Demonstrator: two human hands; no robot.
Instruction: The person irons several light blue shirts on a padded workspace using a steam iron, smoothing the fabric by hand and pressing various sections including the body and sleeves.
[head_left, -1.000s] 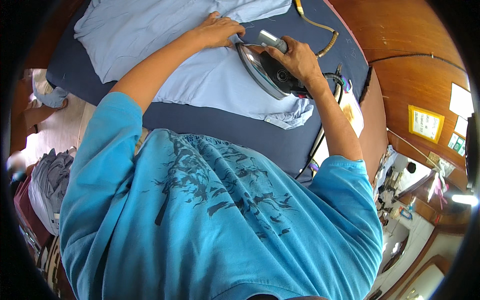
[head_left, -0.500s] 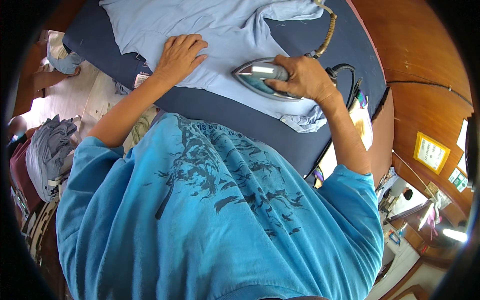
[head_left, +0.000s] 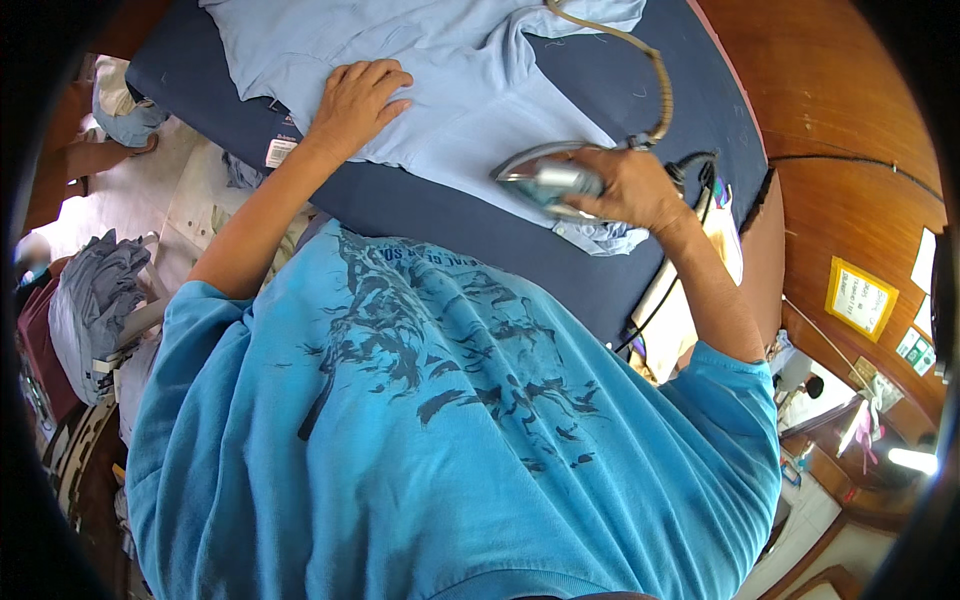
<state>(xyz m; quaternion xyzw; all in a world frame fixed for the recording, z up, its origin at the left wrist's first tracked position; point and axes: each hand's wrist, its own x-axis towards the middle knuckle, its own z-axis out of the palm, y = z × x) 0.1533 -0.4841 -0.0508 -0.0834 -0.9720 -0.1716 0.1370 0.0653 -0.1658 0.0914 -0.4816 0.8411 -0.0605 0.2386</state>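
A light blue shirt lies spread over a dark blue padded ironing surface. My right hand is closed around the handle of a clothes iron, whose soleplate rests on the sleeve part of the shirt. Just beyond the iron, the bunched cuff sticks out toward me. My left hand lies flat on the shirt to the left, fingers stretched out and holding nothing. From the iron's rear a tan wrapped cord arcs up and away.
Beside my right forearm hang a black cable and pale cloth. A wooden wall bounds the right side. Grey garments are heaped at left. Another person's arm shows at the far left.
The iron in my right hand has slid right and slightly toward me, over the sleeve near the cuff. Its cord now bows in a wider arc. My left hand has barely shifted.
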